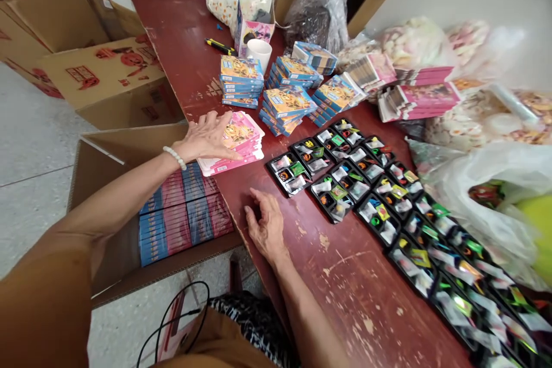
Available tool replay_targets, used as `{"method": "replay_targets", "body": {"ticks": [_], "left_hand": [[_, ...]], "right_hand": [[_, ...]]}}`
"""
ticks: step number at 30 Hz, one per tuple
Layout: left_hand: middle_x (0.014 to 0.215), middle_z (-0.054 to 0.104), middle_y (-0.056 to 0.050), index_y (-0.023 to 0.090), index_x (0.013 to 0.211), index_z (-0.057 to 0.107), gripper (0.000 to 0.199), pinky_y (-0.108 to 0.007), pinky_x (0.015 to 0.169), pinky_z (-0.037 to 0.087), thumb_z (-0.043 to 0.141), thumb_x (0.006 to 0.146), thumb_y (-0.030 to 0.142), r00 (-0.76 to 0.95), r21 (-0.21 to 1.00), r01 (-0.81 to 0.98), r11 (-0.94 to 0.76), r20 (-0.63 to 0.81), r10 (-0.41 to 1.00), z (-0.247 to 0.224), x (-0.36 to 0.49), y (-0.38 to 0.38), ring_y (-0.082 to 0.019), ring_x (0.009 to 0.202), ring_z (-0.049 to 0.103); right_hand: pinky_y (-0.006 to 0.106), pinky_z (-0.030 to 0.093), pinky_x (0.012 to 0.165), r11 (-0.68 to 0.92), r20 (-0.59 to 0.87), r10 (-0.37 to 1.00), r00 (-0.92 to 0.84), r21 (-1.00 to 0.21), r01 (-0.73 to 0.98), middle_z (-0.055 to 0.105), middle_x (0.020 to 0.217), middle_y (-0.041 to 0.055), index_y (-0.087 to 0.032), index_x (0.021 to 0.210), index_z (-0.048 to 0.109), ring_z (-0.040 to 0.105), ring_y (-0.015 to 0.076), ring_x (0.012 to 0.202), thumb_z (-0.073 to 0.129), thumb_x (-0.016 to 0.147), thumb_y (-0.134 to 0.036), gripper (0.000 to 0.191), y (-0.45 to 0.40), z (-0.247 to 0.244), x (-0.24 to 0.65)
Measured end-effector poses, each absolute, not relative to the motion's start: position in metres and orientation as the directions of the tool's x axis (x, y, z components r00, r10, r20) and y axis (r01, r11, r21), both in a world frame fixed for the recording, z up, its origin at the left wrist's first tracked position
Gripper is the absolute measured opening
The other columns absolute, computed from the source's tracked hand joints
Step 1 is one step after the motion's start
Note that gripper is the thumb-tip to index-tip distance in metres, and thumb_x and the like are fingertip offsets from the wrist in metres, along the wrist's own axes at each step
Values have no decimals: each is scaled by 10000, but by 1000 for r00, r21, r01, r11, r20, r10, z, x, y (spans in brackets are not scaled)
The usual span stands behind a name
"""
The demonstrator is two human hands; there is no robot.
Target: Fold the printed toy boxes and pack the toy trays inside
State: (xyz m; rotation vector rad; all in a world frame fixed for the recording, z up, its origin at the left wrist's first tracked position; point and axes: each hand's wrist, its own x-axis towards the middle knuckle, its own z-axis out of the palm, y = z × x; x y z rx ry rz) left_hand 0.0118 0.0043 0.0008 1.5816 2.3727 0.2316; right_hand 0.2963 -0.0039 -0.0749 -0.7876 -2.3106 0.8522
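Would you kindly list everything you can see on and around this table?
table: one, dark red, under everything
trays: many, black, right side
blue-orange packs: five stacks, mid-table
pink packs: one stack, pink, near table edge
magenta packs: two stacks, pink, far right
cup: one, white, behind the stacks
cardboard box: one, brown, left of table
plastic bags: several, clear, right side
left hand: on the pink packs
right hand: on the table

**Ochre sleeve, white beads**

A loose ochre-brown sleeve [38,305] ends near the left elbow, and both forearms are bare. A strand of round white beads [175,157] circles the left wrist [183,152]. At the near edge, ochre cloth [207,342] lies beside black-and-white patterned fabric [254,328].
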Motion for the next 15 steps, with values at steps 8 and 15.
{"method": "replay_targets", "body": {"ticks": [8,15], "left_hand": [[1509,484,-293,215,1600,305,1213,-677,1079,443,732,666,861,-408,192,874,447,-212,888,2,8,11,-562,1386,476],[1603,425,-260,243,1652,200,1207,-645,1129,432,702,720,822,-489,210,844,494,-81,869,10,16,5,-514,1458,450]], "right_hand": [[424,531,1053,631,292,672,-681,-707,319,713,1246,131,-167,1365,645,644,264,1161,578,943,-163,427,-9,-78,291],[416,504,1078,617,266,669,-694,-719,319,700,1242,134,-142,1362,637,622,256,1159,590,940,-125,424,-6,-81,289]]}}
